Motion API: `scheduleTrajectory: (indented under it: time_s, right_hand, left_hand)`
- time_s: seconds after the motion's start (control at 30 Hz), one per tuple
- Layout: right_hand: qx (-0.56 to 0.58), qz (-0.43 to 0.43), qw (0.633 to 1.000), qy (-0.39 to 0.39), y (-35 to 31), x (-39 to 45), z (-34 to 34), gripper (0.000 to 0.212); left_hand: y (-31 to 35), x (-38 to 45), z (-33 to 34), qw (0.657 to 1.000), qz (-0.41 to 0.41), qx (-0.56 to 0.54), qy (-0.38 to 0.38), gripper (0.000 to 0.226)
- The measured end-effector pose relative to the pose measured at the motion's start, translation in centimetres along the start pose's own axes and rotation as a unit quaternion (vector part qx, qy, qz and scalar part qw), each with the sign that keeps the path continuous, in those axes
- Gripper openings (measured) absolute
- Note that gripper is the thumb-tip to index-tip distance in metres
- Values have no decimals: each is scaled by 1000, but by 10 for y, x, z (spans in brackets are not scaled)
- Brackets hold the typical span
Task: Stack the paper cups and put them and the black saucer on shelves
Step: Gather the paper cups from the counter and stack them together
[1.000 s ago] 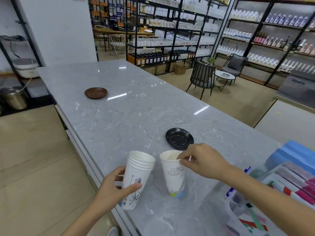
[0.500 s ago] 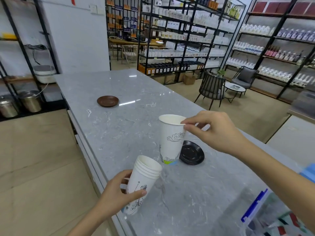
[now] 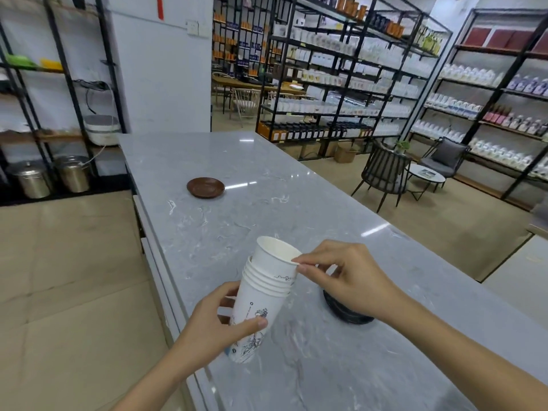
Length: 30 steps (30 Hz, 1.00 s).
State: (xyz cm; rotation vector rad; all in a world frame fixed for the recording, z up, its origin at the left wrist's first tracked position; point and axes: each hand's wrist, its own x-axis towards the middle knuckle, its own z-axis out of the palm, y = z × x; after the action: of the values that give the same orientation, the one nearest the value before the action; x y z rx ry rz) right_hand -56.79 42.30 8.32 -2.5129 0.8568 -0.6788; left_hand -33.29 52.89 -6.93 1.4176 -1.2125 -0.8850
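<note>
Gripping the stack of paper cups (image 3: 257, 304) low on its side, the left hand (image 3: 218, 321) holds it tilted above the near edge of the grey marble counter (image 3: 267, 203), thumb across the printed front and fingers wrapped behind. The right hand (image 3: 347, 277) pinches the rim of the top cup (image 3: 277, 258) between thumb and forefinger; that cup sits partly down in the stack, its rim well above the others. About four nested rims show below it, so roughly five cups in all, though the exact count is hard to read.

Just at 3 o'clock of the stack, the black saucer (image 3: 347, 314) lies flat on the counter, mostly covered by the right hand and wrist, only its near rim showing. One brown saucer (image 3: 205, 187) rests at 11 o'clock, well apart, toward the far end of the counter.

Beyond the counter's left side, at 10 o'clock, a black metal rack (image 3: 74, 93) carries a white cooker (image 3: 102, 129) and two steel pots (image 3: 52, 178) on its lower level. At 1 to 2 o'clock, tall black shelving (image 3: 341, 84) is packed with bottles, and in front of it stand two dark chairs (image 3: 385, 173) beside one small round table (image 3: 425, 175).
</note>
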Motion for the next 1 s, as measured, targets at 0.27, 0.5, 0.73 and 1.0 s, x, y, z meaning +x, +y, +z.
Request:
scheduleTrajectory:
  time_s: [0.27, 0.5, 0.73, 1.0]
  right_hand:
    - [-17, -40, 998, -55, 11, 41, 53, 23]
    - [-72, -112, 990, -47, 12, 103, 104, 35]
    - [1, -239, 970, 37, -18, 194, 154, 35]
    - [-20, -362, 930, 64, -63, 297, 189, 36]
  left_hand:
    - [-9, 17, -37, 999, -42, -22, 27, 72]
    - [-20, 28, -93, 995, -61, -59, 55, 66]
    - [-22, 47, -173, 989, -51, -89, 104, 61]
    - [-30, 72, -270, 986, -14, -69, 149, 67]
